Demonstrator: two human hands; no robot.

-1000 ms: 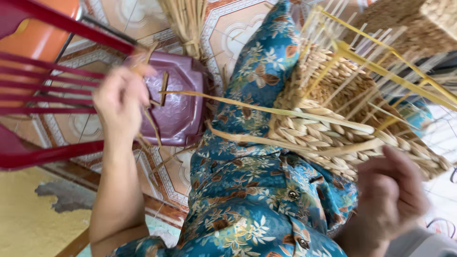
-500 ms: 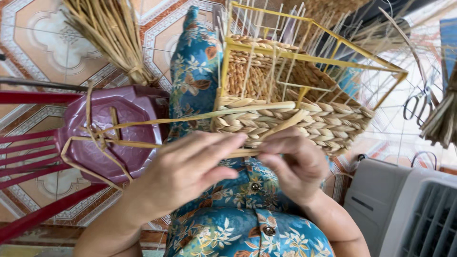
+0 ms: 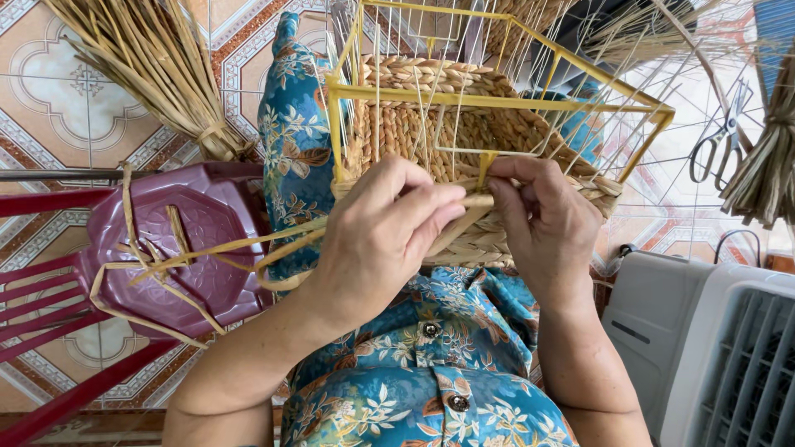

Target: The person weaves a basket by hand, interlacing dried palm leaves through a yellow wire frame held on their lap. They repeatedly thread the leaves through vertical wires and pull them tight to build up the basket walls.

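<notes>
A half-woven straw basket (image 3: pixel 431 124) on a yellow wire frame (image 3: pixel 497 101) rests on my lap, against my blue floral clothing (image 3: pixel 414 389). My left hand (image 3: pixel 381 236) pinches a flat straw strand (image 3: pixel 248 248) at the basket's near rim. My right hand (image 3: pixel 542 223) grips the same strand end against the woven wall, fingertips touching the left hand's. The strand trails left in loops over a maroon plastic stool (image 3: pixel 182 240).
A bundle of dry straw (image 3: pixel 157 66) lies on the tiled floor at upper left. Scissors (image 3: pixel 716 141) and another straw bundle (image 3: pixel 766 165) lie at right. A grey-white fan appliance (image 3: pixel 712 348) stands at lower right. Red chair bars (image 3: pixel 41 290) sit at left.
My left hand came in from the stool side to the basket rim and met my right hand. The view shifted so the basket now sits centred.
</notes>
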